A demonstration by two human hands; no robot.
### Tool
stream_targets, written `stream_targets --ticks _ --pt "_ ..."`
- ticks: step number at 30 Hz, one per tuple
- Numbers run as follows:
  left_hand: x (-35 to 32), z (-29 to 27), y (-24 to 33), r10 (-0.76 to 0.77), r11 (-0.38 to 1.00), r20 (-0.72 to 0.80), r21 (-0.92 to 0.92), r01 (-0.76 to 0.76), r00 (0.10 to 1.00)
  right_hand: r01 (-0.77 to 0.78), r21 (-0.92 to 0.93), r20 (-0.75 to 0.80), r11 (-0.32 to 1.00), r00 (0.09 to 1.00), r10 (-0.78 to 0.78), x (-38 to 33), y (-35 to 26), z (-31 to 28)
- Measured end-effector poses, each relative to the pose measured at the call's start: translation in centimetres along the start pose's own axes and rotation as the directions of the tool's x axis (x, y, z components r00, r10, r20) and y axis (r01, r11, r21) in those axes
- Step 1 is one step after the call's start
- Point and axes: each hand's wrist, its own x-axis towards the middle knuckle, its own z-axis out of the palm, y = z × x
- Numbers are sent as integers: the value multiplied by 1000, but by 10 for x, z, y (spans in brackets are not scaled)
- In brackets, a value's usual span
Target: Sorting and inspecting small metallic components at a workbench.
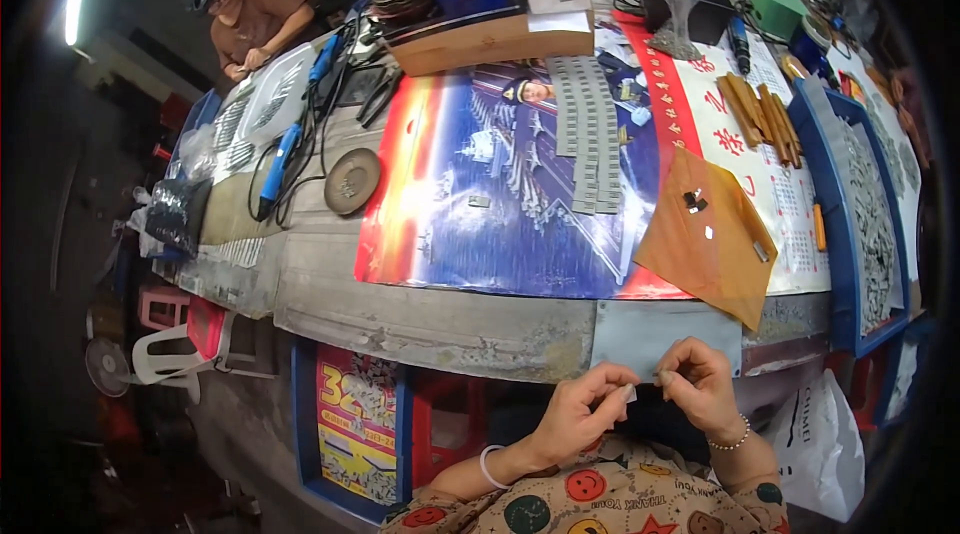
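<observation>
Over the near edge of the bench, my left hand (588, 406) and my right hand (699, 390) are held close together, fingertips almost meeting. Both are closed in a pinch. A small pale bit shows at the left fingertips and a tiny dark bit at the right ones; neither is clear enough to name. Just beyond lies an orange sheet (700, 254) bearing small black pieces (695, 201), a little white piece (709, 232) and a small metal piece (761, 252). Grey segmented strips (587, 129) lie side by side on a colourful poster (450, 244), with one small grey piece (479, 202) apart.
At the right stands a blue tray (848, 319) of small metal parts, beside brown rolls (760, 119). A round dish (352, 182) and blue-handled tools (282, 169) lie left. A wooden box (490, 42) stands at the back. Another person (255, 19) sits far left.
</observation>
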Motion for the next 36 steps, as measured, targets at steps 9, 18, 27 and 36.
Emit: stream_targets --ticks 9,18,27,36 --pt "0 -4 -5 -9 1000 20 -2 9 1000 -7 25 -25 1000 1000 8 4 5 2" --pt "5 -4 -12 -9 999 18 -49 9 1000 30 6 -27 1000 999 -30 3 11 0" --pt "8 -5 -10 -14 999 19 -39 15 1000 35 23 -9 999 999 -35 6 11 0" --pt "8 -2 -12 -11 999 19 -48 12 1000 38 -23 -9 999 999 -38 5 10 1"
